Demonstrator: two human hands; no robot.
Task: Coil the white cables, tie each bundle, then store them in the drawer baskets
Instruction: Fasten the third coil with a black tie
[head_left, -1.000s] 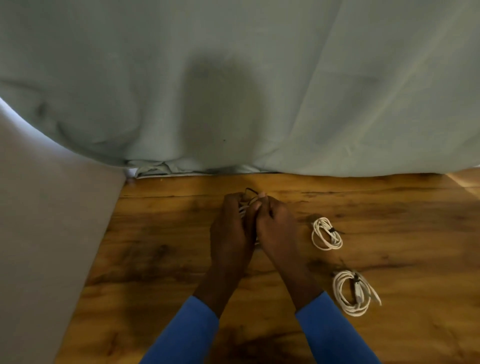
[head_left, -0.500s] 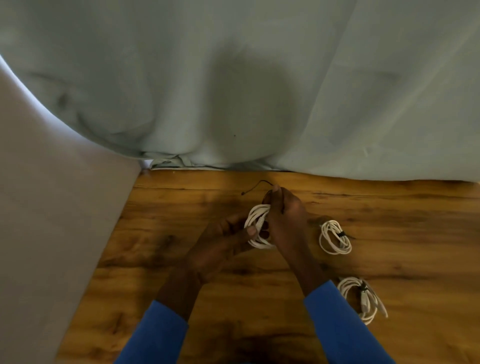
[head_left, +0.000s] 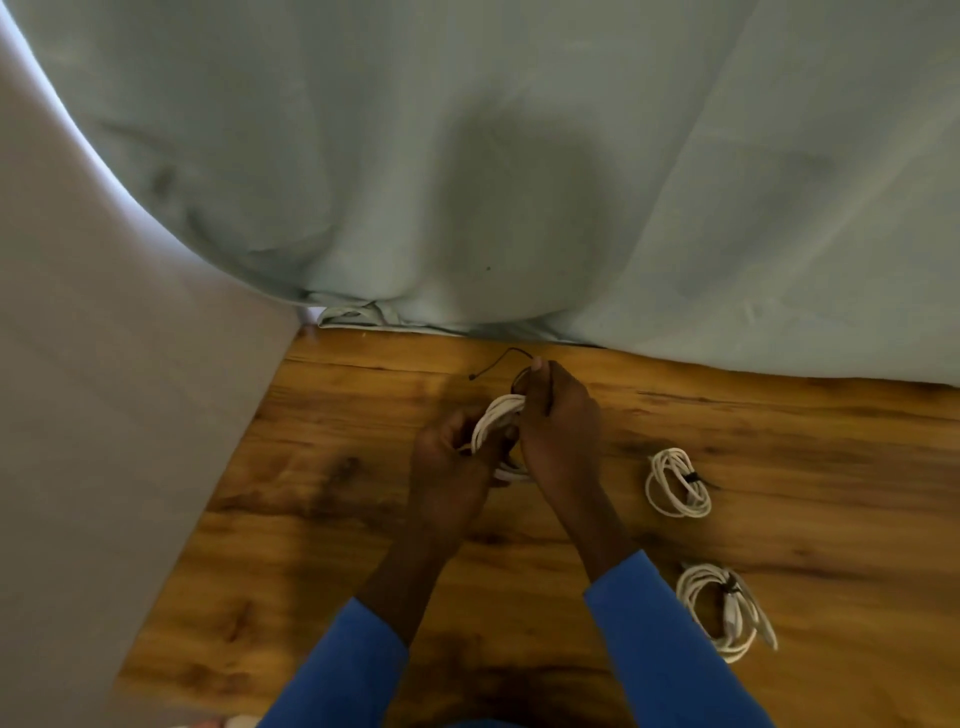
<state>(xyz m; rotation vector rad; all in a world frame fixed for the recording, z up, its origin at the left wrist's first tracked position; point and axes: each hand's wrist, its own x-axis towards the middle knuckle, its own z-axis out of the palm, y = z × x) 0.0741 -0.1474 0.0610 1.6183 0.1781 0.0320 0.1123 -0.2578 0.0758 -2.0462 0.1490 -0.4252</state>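
A coiled white cable (head_left: 496, 415) is held above the wooden table (head_left: 322, 499) between both hands. My left hand (head_left: 449, 467) grips the coil's lower left side. My right hand (head_left: 558, 421) pinches a thin black tie (head_left: 498, 361) at the coil's top; the tie's free end arcs out to the left. Much of the coil is hidden behind my fingers. Two other white cable bundles lie on the table to the right, each bound with a black tie: one (head_left: 678, 483) further back, one (head_left: 727, 610) nearer to me.
A pale green cloth (head_left: 519, 182) hangs across the back and reaches down to the table's far edge. A beige panel (head_left: 93, 415) stands along the left side. No drawer or basket is in view.
My hands came apart from a tight clasp, showing the white coil. The black tie's end now sticks out to the left. The view shifted a little.
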